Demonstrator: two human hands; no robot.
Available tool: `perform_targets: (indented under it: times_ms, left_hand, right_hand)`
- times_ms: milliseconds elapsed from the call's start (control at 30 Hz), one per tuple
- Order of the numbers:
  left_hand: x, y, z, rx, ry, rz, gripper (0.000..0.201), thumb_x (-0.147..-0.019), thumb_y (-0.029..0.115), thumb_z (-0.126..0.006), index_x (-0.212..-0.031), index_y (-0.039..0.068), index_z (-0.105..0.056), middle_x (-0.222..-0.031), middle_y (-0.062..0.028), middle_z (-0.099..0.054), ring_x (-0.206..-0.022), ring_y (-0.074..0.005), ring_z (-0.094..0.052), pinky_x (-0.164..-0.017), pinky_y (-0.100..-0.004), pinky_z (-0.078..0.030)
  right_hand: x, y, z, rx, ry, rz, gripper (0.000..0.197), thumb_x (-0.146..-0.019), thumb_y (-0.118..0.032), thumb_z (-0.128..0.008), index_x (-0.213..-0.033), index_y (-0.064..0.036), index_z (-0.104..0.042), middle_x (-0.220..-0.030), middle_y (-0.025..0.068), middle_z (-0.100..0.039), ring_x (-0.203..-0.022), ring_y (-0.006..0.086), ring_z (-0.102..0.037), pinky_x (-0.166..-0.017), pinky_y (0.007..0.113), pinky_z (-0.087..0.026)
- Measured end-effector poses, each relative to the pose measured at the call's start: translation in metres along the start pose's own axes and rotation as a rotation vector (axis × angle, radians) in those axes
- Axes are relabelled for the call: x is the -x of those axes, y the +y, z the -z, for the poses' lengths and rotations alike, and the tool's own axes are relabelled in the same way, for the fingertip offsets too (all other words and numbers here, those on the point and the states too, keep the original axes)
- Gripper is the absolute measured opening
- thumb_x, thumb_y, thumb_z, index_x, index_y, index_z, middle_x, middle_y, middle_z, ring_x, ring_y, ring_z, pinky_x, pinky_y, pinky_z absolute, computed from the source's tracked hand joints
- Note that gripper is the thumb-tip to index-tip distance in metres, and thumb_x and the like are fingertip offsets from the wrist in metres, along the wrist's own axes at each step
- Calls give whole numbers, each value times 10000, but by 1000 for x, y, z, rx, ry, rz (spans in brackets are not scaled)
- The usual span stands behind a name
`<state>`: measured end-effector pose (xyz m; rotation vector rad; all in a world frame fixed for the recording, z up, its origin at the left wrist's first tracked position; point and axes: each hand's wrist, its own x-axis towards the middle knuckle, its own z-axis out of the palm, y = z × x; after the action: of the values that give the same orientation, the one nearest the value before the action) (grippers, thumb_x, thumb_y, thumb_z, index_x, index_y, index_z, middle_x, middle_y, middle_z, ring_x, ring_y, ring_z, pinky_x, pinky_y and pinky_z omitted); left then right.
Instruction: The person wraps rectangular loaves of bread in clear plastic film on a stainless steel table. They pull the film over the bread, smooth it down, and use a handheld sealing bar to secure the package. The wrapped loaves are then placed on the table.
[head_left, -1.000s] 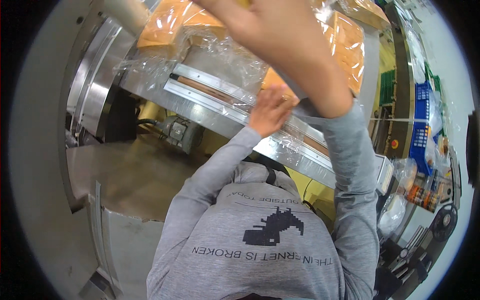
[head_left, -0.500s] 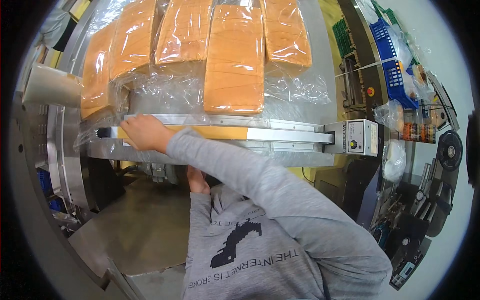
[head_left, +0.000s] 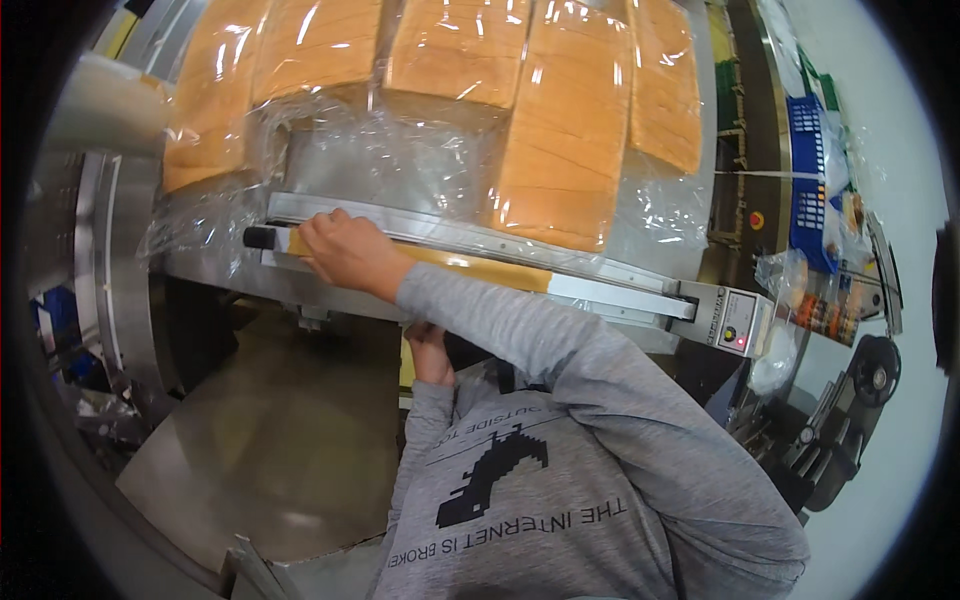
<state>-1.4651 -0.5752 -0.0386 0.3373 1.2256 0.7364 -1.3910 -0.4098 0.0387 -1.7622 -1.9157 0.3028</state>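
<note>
My right hand [head_left: 350,250] reaches across to the left and is closed over the long pressing arm [head_left: 500,273] of a bar-type bag sealer, near its black-tipped left end. The arm lies down along the metal base [head_left: 480,238], with clear plastic film [head_left: 205,225] spread around its left end. Below the sealer, by the front of my body, my left hand [head_left: 430,355] has its fingers curled. My right sleeve partly covers that hand, so what it holds, if anything, is hidden. Beyond the sealer lie several large bread loaves [head_left: 565,130] in clear bags.
At the sealer's right end stands its control box [head_left: 728,318] with a knob and a lit red light. A blue crate [head_left: 808,180] and a black tape dispenser [head_left: 875,370] are farther right. A metal cylinder [head_left: 110,110] sits at the left.
My view has shifted and tilted, so loaves and sealer appear farther right. A red light now shows on the control box. My right hand stays on the pressing arm.
</note>
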Motion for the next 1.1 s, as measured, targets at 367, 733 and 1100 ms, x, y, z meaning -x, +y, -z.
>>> perform_targets:
  times_ms: [367,733,1100]
  left_hand:
    - [3,36,-10,-141,190,-439,308,-767,26,-579,-1057,-6,-483,-1073,-92,-473,-1000,-186,-432,-835,-288,-348]
    - [34,95,-146,-1193,-486,-1672,388,-731,177,-617,-1110,232,-557,-1279,-28,-417,-1218,-259,-333,-984,-391,-280]
    - [-43,60,-165,-1171,-348,-1788,197,-760,204,-592,-941,127,-611,-1055,-53,-554,-1067,-196,-463,-960,-386,-311]
  right_hand:
    - [-20,-21,61,-147,207,161,372,-759,-358,-594,-892,-24,-501,-767,151,-552,-694,319,-565,-601,406,-468]
    - [10,-51,315,70,494,388,377,-728,-336,-631,-910,-26,-517,-731,126,-564,-587,270,-569,-492,355,-453]
    - [-3,-58,265,40,626,442,391,-729,-340,-627,-927,-23,-512,-719,119,-558,-583,264,-566,-489,348,-455]
